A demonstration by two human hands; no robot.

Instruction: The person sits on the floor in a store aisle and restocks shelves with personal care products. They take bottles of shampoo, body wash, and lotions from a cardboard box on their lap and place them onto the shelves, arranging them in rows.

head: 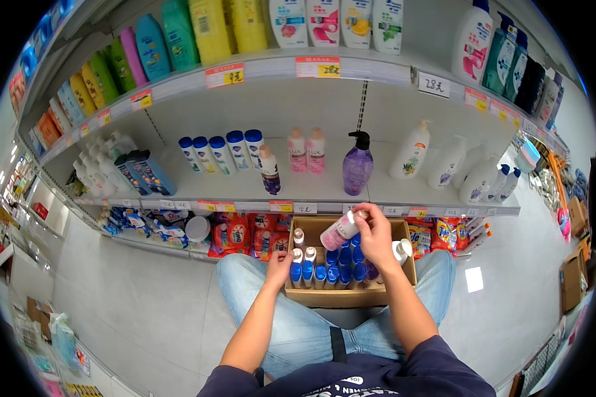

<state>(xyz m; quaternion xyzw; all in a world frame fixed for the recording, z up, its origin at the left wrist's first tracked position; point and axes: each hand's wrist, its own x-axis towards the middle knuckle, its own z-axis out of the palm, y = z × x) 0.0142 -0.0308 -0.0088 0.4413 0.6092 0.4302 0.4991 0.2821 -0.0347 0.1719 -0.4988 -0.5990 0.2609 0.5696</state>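
My right hand [375, 235] grips a pink and white Lux bottle [338, 231] by its cap end and holds it tilted over an open cardboard box [337, 297]. The box stands between my knees and holds several blue-capped bottles [333, 273], some white-capped bottles [310, 254] and a white bottle [402, 250] at its right side. My left hand [279, 268] is at the box's left edge, its fingertips on the cap of a white-capped bottle [297, 254]. On the middle shelf ahead stand two pink Lux bottles [306, 151], a dark Lux bottle [269, 171] and a purple pump bottle [357, 166].
Blue-capped bottles [222, 154] stand left on the middle shelf, white pump bottles [411, 151] right. The upper shelf edge [268, 64] juts out above, lined with shampoo bottles. Detergent bags [231, 233] fill the bottom shelf behind the box. Cardboard boxes [572, 280] stand far right.
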